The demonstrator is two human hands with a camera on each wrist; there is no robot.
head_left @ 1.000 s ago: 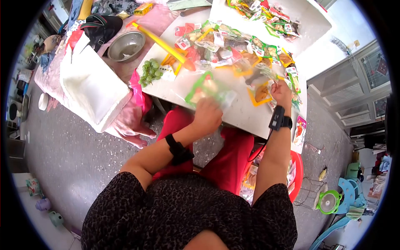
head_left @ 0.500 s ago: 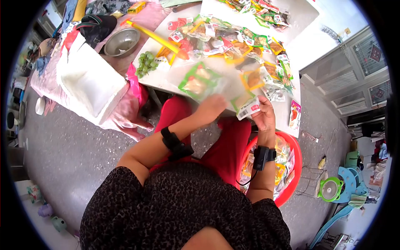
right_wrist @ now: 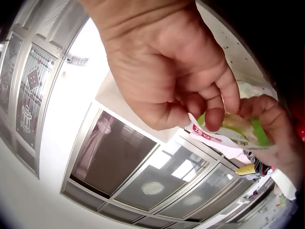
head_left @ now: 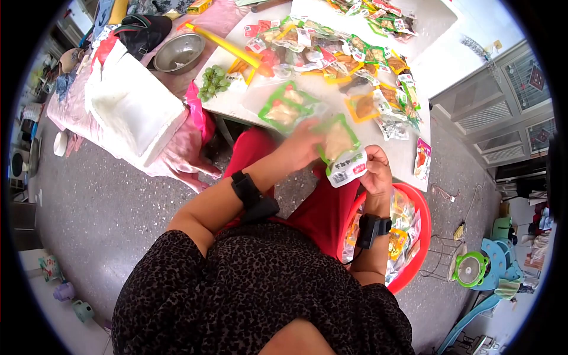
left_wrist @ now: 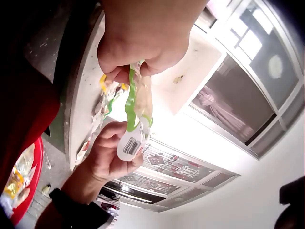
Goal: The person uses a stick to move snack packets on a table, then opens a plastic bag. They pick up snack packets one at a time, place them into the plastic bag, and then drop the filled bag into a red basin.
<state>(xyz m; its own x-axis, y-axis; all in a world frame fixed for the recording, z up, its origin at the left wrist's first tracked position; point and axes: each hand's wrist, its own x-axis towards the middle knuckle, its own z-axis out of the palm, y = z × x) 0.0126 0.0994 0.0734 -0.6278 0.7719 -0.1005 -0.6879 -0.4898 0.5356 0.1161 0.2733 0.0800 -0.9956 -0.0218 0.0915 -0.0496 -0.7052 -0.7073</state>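
Between my hands, over the table's front edge, is a clear food packet (head_left: pixel 340 142) with green borders and a white printed end. My left hand (head_left: pixel 300 147) pinches its far end between thumb and fingers, as the left wrist view shows. The white end with the barcode (left_wrist: pixel 131 144) is gripped by my right hand (head_left: pixel 377 170). In the right wrist view, the right thumb and fingers (right_wrist: pixel 214 117) press together on that end. Another green-bordered packet (head_left: pixel 290 106) with pale, lumpy contents lies on the table just beyond my left hand.
Many packets (head_left: pixel 331 59) spread across the white table (head_left: pixel 242 115). Grapes (head_left: pixel 213 83) and a long yellow-orange tool (head_left: pixel 222 42) lie at its left. Right of my legs stands a red tub (head_left: pixel 421 242) full of packets. A white foam box (head_left: pixel 136 112) and metal bowl (head_left: pixel 179 53) are further left.
My right hand has come back from the packets at the table's right with a green-bordered packet. My left hand has let go of the other packet and taken this one's far end.
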